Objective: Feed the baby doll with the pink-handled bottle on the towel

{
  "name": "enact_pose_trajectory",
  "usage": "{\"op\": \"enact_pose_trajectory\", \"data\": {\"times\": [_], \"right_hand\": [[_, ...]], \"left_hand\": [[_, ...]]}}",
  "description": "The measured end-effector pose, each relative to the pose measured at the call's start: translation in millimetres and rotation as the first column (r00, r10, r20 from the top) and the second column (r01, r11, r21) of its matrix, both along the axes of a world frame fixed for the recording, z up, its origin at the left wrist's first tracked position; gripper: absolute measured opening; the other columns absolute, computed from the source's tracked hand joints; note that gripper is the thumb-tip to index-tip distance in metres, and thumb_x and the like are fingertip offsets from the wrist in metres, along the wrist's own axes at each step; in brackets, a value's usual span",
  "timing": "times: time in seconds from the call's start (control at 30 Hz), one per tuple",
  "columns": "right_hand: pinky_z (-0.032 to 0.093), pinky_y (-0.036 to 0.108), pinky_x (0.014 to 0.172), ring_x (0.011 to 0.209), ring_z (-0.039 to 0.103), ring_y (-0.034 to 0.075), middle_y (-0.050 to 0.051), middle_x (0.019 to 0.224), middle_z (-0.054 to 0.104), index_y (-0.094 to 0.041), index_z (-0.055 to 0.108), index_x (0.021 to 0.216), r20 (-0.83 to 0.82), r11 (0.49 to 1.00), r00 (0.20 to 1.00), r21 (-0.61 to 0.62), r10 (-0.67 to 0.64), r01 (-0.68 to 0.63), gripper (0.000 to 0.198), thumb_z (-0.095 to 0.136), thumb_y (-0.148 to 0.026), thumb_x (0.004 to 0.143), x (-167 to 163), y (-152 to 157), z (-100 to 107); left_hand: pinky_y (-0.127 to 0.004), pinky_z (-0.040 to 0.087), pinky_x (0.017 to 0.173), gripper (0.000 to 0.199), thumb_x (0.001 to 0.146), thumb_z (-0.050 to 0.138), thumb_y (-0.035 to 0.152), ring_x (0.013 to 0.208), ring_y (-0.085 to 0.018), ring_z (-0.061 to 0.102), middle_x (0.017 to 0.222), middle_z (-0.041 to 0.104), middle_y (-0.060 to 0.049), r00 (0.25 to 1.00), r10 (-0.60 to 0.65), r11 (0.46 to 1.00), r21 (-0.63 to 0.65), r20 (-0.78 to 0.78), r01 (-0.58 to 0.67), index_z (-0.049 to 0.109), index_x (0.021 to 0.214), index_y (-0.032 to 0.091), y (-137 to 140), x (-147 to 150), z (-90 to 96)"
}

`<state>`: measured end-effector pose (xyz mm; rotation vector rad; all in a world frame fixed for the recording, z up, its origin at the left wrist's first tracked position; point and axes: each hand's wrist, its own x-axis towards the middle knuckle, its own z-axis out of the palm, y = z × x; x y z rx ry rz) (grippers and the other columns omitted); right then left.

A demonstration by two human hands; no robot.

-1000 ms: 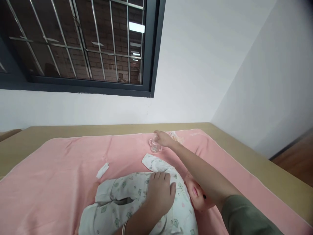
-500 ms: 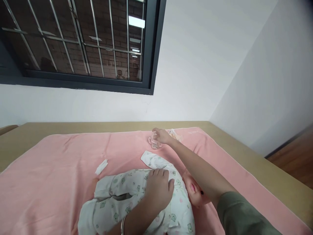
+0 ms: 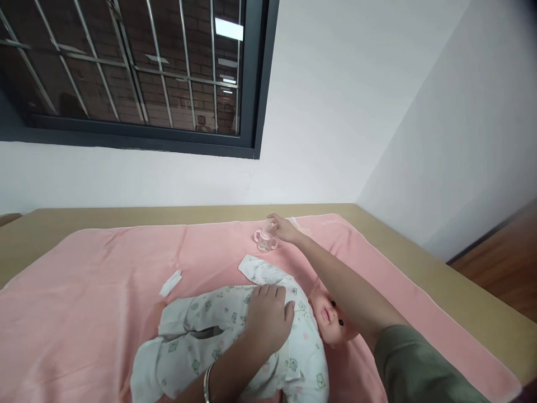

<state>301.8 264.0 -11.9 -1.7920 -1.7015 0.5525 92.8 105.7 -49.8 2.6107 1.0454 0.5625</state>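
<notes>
Risk, as I judge it: my right hand (image 3: 286,228) grips only the top of the small clear baby bottle with pink handles (image 3: 264,240), upright on the far pink blanket (image 3: 104,263); it could tip. Arm fully outstretched. Left hand (image 3: 267,320) lies flat, fingers spread, on the doll in white printed romper (image 3: 235,336).

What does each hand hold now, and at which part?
The right hand grips the top of the small clear bottle with pink handles, which stands on the pink blanket. The left hand holds nothing; it rests flat on the doll's chest.
</notes>
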Motion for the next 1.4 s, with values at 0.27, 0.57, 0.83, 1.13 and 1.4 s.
{"op": "enact_pose_trajectory", "data": {"times": [0.27, 0.57, 0.83, 1.13, 1.4], "right_hand": [[0.051, 0.034, 0.084, 0.103, 0.058, 0.017, 0.005, 0.121, 0.056, -0.028, 0.042, 0.127, -0.402, 0.995, 0.914, 0.063, -0.05, 0.082, 0.054, 0.06, -0.044, 0.078, 26.5, -25.2, 25.4], [0.051, 0.034, 0.083, 0.101, 0.058, 0.019, 0.008, 0.119, 0.058, -0.023, 0.048, 0.125, -0.422, 0.945, 0.867, 0.065, -0.266, 0.321, 0.064, 0.066, -0.052, 0.07, 86.9, -112.6, -7.9], [0.05, 0.034, 0.088, 0.097, 0.06, 0.02, 0.007, 0.104, 0.064, -0.018, 0.061, 0.114, -0.523, 0.937, 0.787, -0.078, -0.329, 0.34, 0.057, 0.068, -0.047, 0.065, 60.8, -175.7, -84.8], [0.052, 0.041, 0.088, 0.097, 0.062, 0.025, 0.01, 0.097, 0.066, -0.02, 0.063, 0.111, -0.601, 0.907, 0.702, -0.101, -0.383, 0.408, 0.064, 0.074, -0.049, 0.056, 62.8, -176.4, -100.2], [0.053, 0.031, 0.082, 0.091, 0.062, 0.018, 0.009, 0.109, 0.064, -0.017, 0.058, 0.119, -0.664, 0.736, 0.536, -0.031, -0.521, 0.677, 0.063, 0.062, -0.053, 0.067, 98.8, -178.1, -109.4]], "left_hand": [[-0.046, 0.042, 0.088, 0.027, 0.093, 0.039, 0.03, 0.096, -0.028, 0.056, 0.098, 0.064, -0.008, 1.0, 0.004, 1.0, 0.011, -0.01, -0.004, 0.061, 0.103, 0.017, 0.4, 1.2, -1.4], [-0.046, 0.041, 0.086, 0.028, 0.094, 0.038, 0.03, 0.095, -0.029, 0.056, 0.099, 0.064, -0.009, 1.0, -0.011, 1.0, -0.01, -0.024, 0.011, 0.061, 0.104, 0.017, 1.8, 1.6, 2.8], [-0.047, 0.039, 0.088, 0.03, 0.093, 0.037, 0.029, 0.098, -0.03, 0.055, 0.103, 0.065, -0.011, 1.0, -0.001, 0.997, -0.075, -0.023, -0.001, 0.061, 0.105, 0.016, 0.8, 1.6, 7.3], [-0.036, 0.047, 0.08, 0.032, 0.093, 0.036, 0.04, 0.094, -0.023, 0.064, 0.102, 0.069, -0.005, 0.995, 0.085, 0.934, -0.344, -0.046, -0.096, 0.061, 0.102, 0.022, 29.5, 6.9, 27.2], [-0.031, 0.04, 0.068, 0.018, 0.086, 0.038, 0.032, 0.085, -0.022, 0.06, 0.09, 0.064, -0.007, 0.975, 0.194, 0.883, -0.414, -0.108, -0.222, 0.049, 0.081, 0.018, 96.5, 30.5, 47.6]]}}
